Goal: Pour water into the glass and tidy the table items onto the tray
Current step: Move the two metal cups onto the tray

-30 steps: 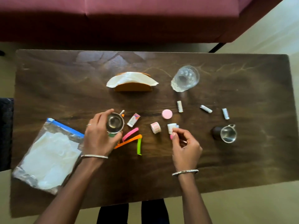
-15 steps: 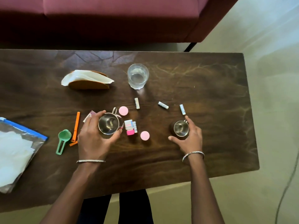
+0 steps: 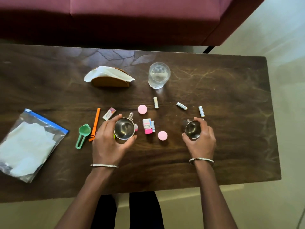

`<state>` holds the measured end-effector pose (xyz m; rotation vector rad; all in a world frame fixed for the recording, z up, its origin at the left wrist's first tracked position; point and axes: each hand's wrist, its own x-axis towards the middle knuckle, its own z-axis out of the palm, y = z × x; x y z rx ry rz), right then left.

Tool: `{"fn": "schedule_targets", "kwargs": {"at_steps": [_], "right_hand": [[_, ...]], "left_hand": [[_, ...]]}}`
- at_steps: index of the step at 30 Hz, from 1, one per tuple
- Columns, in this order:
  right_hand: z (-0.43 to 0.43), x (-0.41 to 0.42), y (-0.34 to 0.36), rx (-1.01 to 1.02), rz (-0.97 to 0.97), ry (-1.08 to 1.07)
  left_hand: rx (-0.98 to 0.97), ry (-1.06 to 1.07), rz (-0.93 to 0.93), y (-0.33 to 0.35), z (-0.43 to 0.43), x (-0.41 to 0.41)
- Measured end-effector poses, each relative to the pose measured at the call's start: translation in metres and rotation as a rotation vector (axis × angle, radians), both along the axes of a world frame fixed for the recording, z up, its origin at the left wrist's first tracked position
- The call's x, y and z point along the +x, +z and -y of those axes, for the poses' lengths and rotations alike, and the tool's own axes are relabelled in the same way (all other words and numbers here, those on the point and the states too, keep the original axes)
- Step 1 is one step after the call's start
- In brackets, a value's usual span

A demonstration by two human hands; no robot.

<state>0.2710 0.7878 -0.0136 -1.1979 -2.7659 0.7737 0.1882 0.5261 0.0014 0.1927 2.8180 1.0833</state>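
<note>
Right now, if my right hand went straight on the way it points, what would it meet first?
Probably the small white tube just beyond the fingers of the right hand, which grips a steel cup; height is unclear.

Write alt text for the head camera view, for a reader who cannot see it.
A person's left hand grips a larger steel cup and the right hand a smaller steel cup on a wooden table. Around them lie a white-and-pink bottle, two pink lids, a clear glass, a napkin holder, a zip bag and a green scoop.
</note>
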Motion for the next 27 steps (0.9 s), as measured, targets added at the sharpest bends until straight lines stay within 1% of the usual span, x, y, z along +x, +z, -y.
{"fn": "schedule_targets", "kwargs": {"at_steps": [5,9,13,15,18,23,27], "right_hand": [[0.076,-0.006,0.026,-0.061,-0.127,0.21],[0.155,-0.01,0.036,-0.1,-0.182,0.308],[0.241,-0.011,0.039,-0.183,-0.147,0.401],[0.287,-0.01,0.042,-0.198,-0.118,0.454],[0.354,-0.01,0.054,-0.227,-0.123,0.515],[0.46,-0.022,0.083,-0.277,-0.135,0.567],[0.531,-0.041,0.1,-0.272,-0.138,0.601]], "left_hand": [[0.041,0.097,0.003,0.006,0.054,0.017],[0.038,0.179,0.005,0.011,0.123,0.031],[0.017,0.221,-0.007,0.018,0.203,0.039],[0.014,0.25,-0.014,0.023,0.246,0.042],[-0.017,0.292,-0.015,0.037,0.306,0.048],[-0.085,0.325,-0.024,0.069,0.404,0.052],[-0.143,0.382,-0.031,0.084,0.471,0.047]]}}
